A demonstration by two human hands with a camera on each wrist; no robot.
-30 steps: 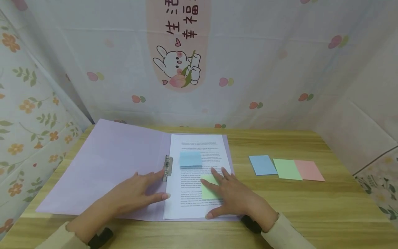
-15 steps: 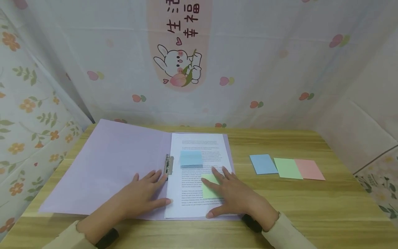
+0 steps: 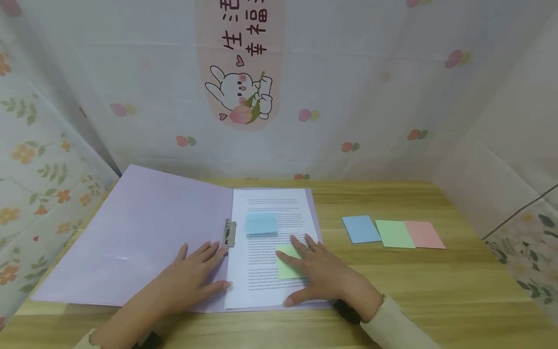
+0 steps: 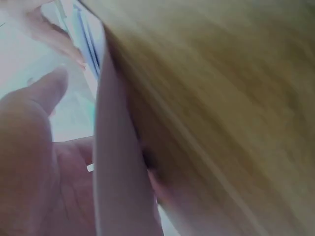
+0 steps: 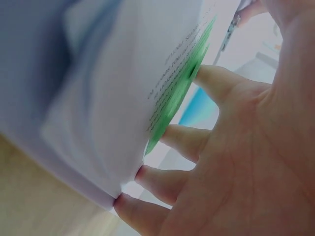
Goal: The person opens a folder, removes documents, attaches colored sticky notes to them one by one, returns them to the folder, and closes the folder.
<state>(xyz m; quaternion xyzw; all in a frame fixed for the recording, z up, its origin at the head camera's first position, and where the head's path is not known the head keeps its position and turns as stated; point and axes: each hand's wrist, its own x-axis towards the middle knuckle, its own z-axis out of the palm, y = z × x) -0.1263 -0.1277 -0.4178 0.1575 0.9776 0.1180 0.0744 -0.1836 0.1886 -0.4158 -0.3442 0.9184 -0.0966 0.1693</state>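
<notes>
A lilac folder lies spread wide on the table with printed sheets on its right side. A metal clip sits at the sheets' left edge. My left hand rests on the folder just below the clip, its thumb tip at the paper's edge. Fingers spread, my right hand lies over the lower right of the paper, partly covering a light green sticky note. In the right wrist view, fingertips touch the green note and page. Higher on the page is a light blue sticky note.
To the folder's right, on the wooden table, lie a blue sticky pad, a green pad and a pink pad in a row. A patterned cloth hangs behind the table.
My left hand's fingers have shifted from the clip to just below it and now spread on the folder. The right hand keeps its place on the green sticky note. The head view has swung slightly.
</notes>
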